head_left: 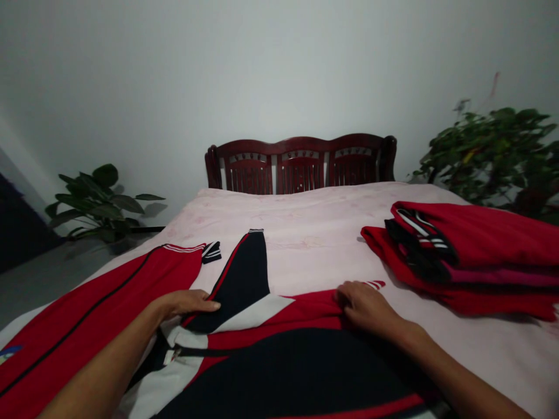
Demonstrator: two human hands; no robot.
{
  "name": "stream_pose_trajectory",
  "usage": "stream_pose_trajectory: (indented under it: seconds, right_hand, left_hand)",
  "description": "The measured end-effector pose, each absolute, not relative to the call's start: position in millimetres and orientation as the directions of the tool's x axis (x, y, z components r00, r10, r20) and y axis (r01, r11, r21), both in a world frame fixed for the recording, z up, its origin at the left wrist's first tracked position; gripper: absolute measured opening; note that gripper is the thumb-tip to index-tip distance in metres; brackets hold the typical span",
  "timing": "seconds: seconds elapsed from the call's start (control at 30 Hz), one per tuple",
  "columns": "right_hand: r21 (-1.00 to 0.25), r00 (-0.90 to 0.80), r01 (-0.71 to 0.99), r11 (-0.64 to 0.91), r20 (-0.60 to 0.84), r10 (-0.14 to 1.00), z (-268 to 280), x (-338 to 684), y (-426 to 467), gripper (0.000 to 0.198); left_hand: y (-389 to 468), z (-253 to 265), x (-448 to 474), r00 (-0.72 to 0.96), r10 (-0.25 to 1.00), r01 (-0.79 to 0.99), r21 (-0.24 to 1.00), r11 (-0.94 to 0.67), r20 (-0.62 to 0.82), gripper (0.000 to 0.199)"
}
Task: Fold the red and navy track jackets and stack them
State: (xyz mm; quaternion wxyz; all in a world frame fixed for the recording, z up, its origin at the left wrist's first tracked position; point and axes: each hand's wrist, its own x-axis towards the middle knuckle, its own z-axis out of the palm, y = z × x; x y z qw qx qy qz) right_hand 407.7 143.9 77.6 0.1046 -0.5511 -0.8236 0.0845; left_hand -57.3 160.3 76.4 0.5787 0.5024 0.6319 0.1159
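A red, navy and white zip jacket (283, 361) lies spread over the near part of the bed. Its zip and white collar are at the left, and one navy sleeve points toward the headboard. My left hand (187, 304) is at the base of that sleeve, with the thumb on top and the other fingers tucked around the cloth. Farther right, my right hand (364, 305) pinches the red edge of the jacket near its striped hem. Beside my left arm, a second red garment (109, 297) with a dark stripe lies flat.
Folded red clothes (476, 262) are stacked on the right of the pink bedsheet (305, 233). A dark wooden headboard (301, 166) stands against the wall. Leafy plants flank the bed, one plant (96, 203) at left and a bushier plant (498, 157) at right.
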Motion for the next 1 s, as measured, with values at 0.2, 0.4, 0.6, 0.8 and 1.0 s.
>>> stream_pose_trajectory:
  seconds: [0.2, 0.4, 0.6, 0.8, 1.0]
  right_hand:
    - [-0.519, -0.522, 0.726, 0.452, 0.012, 0.853, 64.8, 349.9, 136.3, 0.022]
    - [-0.861, -0.363, 0.508, -0.001, -0.215, 0.907, 56.1, 327.6, 177.2, 0.013]
    - [-0.894, -0.188, 0.281, -0.349, -0.408, 0.894, 50.0, 243.4, 224.8, 0.028]
    - [-0.815, -0.194, -0.047, -0.577, -0.559, 0.806, 44.3, 191.1, 234.6, 0.033]
    - [-0.682, -0.323, -0.261, -0.683, -0.605, 0.727, 45.2, 188.2, 233.3, 0.017]
  left_hand:
    - [158.4, 74.8, -35.4, 0.130, 0.821, 0.185, 0.828, 0.530, -0.555, 0.057]
    - [129.3, 86.9, -38.1, 0.296, 0.797, -0.134, 0.804, 0.580, -0.526, 0.047]
    - [121.5, 75.2, -35.3, 0.314, 0.792, -0.135, 0.801, 0.583, -0.523, 0.039]
    - [121.0, 68.7, -40.3, 0.312, 0.813, -0.164, 0.814, 0.557, -0.493, 0.037]
    - [118.6, 72.0, -39.1, 0.330, 0.805, -0.149, 0.815, 0.560, -0.493, 0.040]
